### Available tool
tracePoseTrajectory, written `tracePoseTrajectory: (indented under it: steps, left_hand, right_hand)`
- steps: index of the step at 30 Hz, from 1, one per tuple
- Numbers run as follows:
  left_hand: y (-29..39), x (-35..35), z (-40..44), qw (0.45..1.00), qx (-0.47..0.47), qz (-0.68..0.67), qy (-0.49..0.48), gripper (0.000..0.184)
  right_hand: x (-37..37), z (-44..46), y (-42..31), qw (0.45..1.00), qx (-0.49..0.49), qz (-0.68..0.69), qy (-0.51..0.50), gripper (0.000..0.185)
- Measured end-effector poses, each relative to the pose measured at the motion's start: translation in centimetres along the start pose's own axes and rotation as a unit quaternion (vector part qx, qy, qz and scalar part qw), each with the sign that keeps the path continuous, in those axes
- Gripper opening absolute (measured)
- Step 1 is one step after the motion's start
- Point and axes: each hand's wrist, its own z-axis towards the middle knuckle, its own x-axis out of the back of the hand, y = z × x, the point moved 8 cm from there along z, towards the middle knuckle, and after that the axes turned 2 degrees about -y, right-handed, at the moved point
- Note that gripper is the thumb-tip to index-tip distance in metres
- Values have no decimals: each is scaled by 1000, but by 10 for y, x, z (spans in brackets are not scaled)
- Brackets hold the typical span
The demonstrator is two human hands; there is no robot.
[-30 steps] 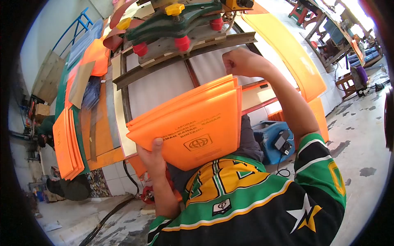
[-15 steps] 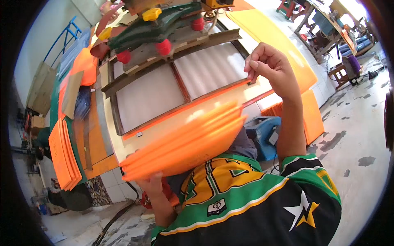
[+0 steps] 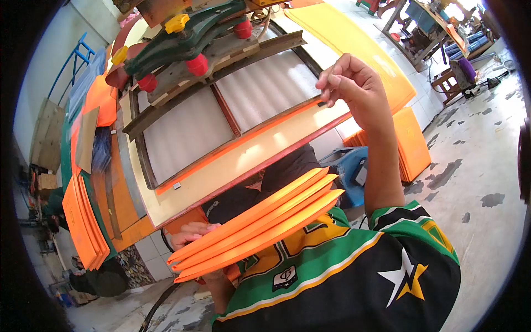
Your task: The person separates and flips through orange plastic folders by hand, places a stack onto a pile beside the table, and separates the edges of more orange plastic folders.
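My left hand (image 3: 191,233) grips a small stack of flat orange folded pieces (image 3: 254,227) by their left end. The fingers show above the stack, while the thumb side is hidden. The stack sits tilted against the front of my jersey, its edges fanned apart. My right hand (image 3: 354,88) is raised over the right front corner of a metal frame (image 3: 238,135), fingers curled and thumb drawn in. Whether anything is pinched there I cannot make out. Inside the frame lies a whitish sheet (image 3: 188,135), with an orange edge showing along the front.
A cream board (image 3: 221,169) carries the frame, with a green clamp arm (image 3: 193,36) over it. More orange pieces (image 3: 86,224) lie at the left, and another stack (image 3: 412,144) stands at the right. A blue plastic object (image 3: 345,171) is near my right elbow.
My left hand has brought the orange stack down and back from the board's front edge, turning its edges toward me. My right hand keeps its curled pose near the frame corner.
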Motion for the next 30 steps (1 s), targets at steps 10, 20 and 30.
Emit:
tracePoseTrajectory:
  steps: [10,20,30]
  left_hand:
    - [-12,15,-13,999,33,-8,20,47]
    - [-61,44,3,982,127,6,140,78]
    - [-65,25,37,979,168,-19,114,74]
  right_hand:
    - [7,-2,3,999,27,-25,39,8]
    - [8,2,25,996,-30,26,74,15]
    - [8,-1,27,994,-25,26,104,15]
